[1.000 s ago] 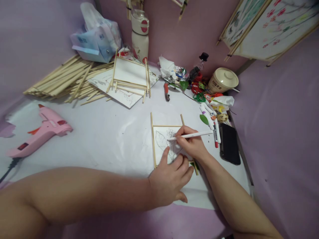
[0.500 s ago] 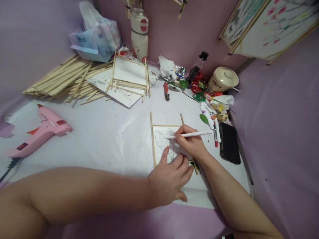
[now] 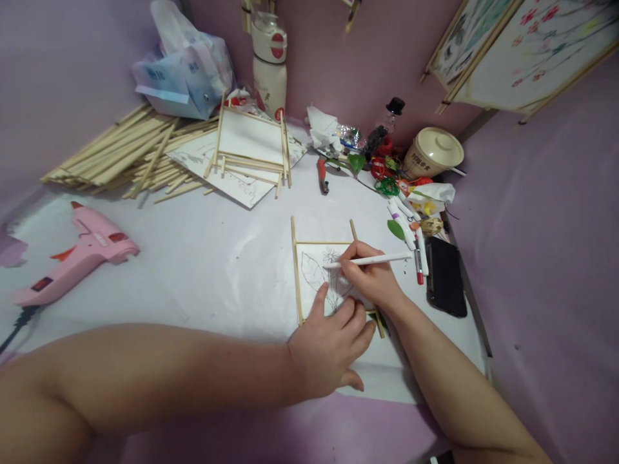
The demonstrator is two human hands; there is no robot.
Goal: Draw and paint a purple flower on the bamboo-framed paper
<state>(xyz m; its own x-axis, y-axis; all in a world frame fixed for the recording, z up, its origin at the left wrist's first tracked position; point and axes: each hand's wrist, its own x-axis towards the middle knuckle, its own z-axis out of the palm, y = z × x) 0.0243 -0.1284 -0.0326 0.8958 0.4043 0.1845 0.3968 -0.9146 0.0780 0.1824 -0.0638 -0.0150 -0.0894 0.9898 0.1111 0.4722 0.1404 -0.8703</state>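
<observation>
My right hand (image 3: 370,274) grips a slim white pen (image 3: 374,260), its tip touching a white sheet (image 3: 309,299). Dark lines on that sheet form a flower and large leaves. Thin wooden sticks make a frame (image 3: 298,283) around the sheet, their ends sticking out past the corners. Spread over the sheet's lower part, my left hand (image 3: 333,341) lies with fingers apart and holds nothing. Both hands cover portions of the drawing and of the frame's lower and right sides. A bit of green leaf shows beneath the frame's lower right corner.
A pink glue gun (image 3: 89,254) lies left. Behind are wooden sticks (image 3: 111,154), another framed sheet (image 3: 251,138), a tissue pack (image 3: 188,77) and a bottle (image 3: 269,71). Right stand a lidded tub (image 3: 432,154), markers (image 3: 401,222) and a black phone (image 3: 445,277).
</observation>
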